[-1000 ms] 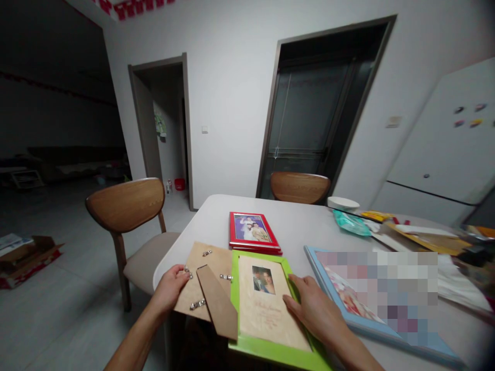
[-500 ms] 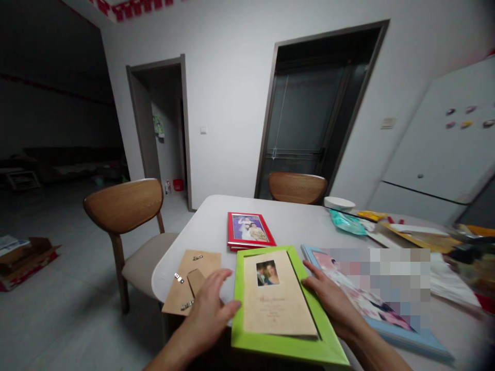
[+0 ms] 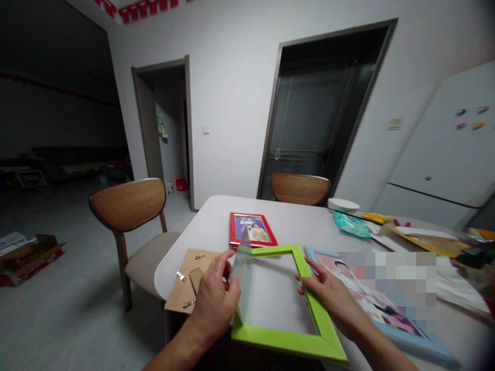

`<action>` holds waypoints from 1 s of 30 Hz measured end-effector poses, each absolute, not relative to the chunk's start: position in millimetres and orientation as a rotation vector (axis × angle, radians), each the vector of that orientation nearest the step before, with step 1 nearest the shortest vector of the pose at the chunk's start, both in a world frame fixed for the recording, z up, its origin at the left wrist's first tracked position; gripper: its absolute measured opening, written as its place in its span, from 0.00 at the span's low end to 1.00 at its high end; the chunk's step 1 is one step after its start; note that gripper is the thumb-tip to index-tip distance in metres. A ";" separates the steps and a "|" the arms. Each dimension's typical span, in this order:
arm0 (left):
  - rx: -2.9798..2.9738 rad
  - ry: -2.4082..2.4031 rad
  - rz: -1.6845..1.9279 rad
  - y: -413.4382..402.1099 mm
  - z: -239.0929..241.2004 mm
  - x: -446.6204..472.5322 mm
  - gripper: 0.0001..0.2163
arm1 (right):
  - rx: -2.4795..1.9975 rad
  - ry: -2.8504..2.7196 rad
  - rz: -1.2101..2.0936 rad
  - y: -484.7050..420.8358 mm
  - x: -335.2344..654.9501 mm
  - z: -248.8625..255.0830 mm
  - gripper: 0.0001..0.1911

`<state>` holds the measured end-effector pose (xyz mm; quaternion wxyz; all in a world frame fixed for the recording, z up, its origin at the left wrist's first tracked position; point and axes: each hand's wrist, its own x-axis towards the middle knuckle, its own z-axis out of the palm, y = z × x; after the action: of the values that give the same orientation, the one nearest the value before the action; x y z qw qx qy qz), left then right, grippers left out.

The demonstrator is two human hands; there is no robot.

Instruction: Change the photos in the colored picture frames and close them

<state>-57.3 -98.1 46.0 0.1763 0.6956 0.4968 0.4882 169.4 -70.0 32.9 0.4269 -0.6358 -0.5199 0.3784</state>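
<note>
A lime-green picture frame (image 3: 294, 342) lies on the white table (image 3: 305, 222) near its front edge, and bare tabletop shows through its opening. My left hand (image 3: 214, 304) grips a thin glassy pane (image 3: 243, 268) at the frame's left side; the pane stands tilted up on its edge, seen almost edge-on. My right hand (image 3: 328, 293) rests on the frame's right rail, fingers spread over it. A brown backing board (image 3: 180, 288) with metal clips lies to the left, partly hidden by my left hand.
A red-framed photo (image 3: 251, 229) lies behind the green frame, a large blue-framed picture (image 3: 425, 346) to the right. Papers, a teal packet (image 3: 350, 224) and a white bowl (image 3: 342, 204) crowd the far right. Wooden chairs (image 3: 127, 206) stand at the left and far side.
My left hand let go of the backing board, moved to the green frame and lifted the pane up on edge. The beige photo card no longer lies in the frame.
</note>
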 end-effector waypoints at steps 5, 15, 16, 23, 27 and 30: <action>1.852 1.593 1.259 -95.7 14.5 -97.9 0.18 | -1.939 -1.623 0.447 -57.8 185.4 6.5 0.29; 2.174 1.814 0.880 -106.7 -8.6 -103.4 0.17 | -2.032 -1.905 0.118 -53.5 183.3 -14.3 0.24; 2.197 1.822 0.875 -106.3 -8.3 -103.2 0.17 | -2.036 -1.916 0.116 -53.6 183.6 -13.9 0.24; 2.320 1.717 0.909 -111.8 -9.6 -98.4 0.18 | -1.940 -1.994 0.009 -55.3 182.0 -17.0 0.20; 2.431 1.516 0.816 -115.9 -12.8 -88.5 0.23 | -1.757 -2.002 0.048 -56.7 163.9 -14.4 0.21; 2.470 1.455 0.678 -115.6 -13.4 -81.7 0.26 | -1.744 -1.980 0.114 -54.8 147.9 -8.2 0.22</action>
<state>-81.7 -115.6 -13.4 0.0977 0.8345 0.4916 0.2290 147.9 -54.8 -8.2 0.2477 -0.6397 -0.7264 0.0417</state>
